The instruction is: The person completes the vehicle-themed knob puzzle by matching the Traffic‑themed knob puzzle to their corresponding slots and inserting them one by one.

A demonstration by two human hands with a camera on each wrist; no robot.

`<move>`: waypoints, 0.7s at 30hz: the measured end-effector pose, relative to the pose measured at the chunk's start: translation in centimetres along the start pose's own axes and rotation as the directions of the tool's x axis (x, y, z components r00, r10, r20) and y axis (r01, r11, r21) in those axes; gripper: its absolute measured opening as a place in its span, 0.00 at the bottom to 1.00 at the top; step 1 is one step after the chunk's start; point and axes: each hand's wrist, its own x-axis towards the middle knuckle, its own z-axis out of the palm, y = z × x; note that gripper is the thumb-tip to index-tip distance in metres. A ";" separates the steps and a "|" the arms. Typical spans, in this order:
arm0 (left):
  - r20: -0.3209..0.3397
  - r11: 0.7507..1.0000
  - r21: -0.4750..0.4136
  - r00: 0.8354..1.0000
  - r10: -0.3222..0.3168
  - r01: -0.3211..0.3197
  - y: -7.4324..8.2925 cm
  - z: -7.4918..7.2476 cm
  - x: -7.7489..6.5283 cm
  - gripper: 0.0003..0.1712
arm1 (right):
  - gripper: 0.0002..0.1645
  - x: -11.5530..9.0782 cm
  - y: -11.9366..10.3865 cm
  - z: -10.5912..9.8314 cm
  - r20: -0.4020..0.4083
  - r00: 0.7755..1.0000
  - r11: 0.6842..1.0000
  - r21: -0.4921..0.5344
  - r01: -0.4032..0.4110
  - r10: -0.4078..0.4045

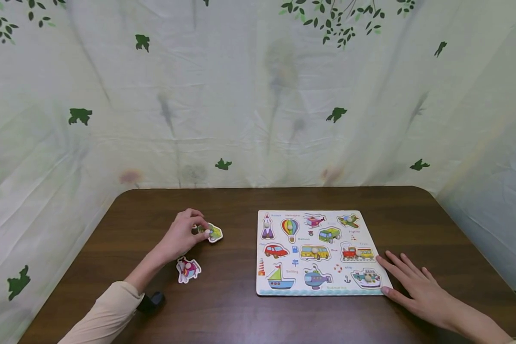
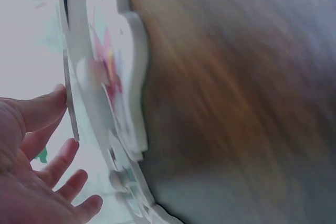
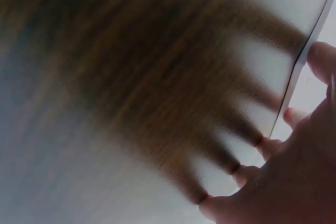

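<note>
My left hand (image 1: 184, 236) pinches a green-and-yellow puzzle piece (image 1: 215, 233) between thumb and forefinger, over the left part of the table; the fingers partly cover it. Just nearer lies a pink and purple knobbed puzzle piece (image 1: 189, 270), which looms large in the left wrist view. A second knobbed piece (image 2: 131, 182) shows below it there. To the right lies a white vehicle puzzle board (image 1: 300, 267). My right hand (image 1: 423, 289) rests with fingers spread at its right edge, the thumb touching the lower corner.
The brown table (image 1: 232, 315) has rounded far corners. Behind it hangs a pale curtain (image 1: 241, 95) with printed leaves. A small black object (image 1: 151, 302) shows beside my left sleeve. Pictures on the board include a balloon, a bus and a train.
</note>
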 end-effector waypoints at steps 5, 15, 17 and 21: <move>-0.017 1.000 -0.005 1.000 0.014 -0.014 0.7 0.3 0.2 0.05 | 0.41 0.0 0.0 0.1 0.002 1.000 1.000 -0.003 -0.005 0.005; -0.048 0.999 -0.021 0.998 0.047 -0.048 1.9 1.2 0.8 0.06 | 0.40 -0.1 0.1 0.2 -0.001 1.000 1.000 0.006 -0.006 0.006; -0.055 0.998 -0.022 0.997 0.052 -0.054 2.1 1.4 1.0 0.07 | 0.40 -0.1 0.2 0.3 0.001 1.000 1.000 0.010 -0.009 0.009; -0.057 0.999 -0.029 0.997 0.043 -0.045 2.6 1.7 1.3 0.07 | 0.40 -0.1 0.1 0.2 0.002 1.000 1.000 0.017 -0.015 0.015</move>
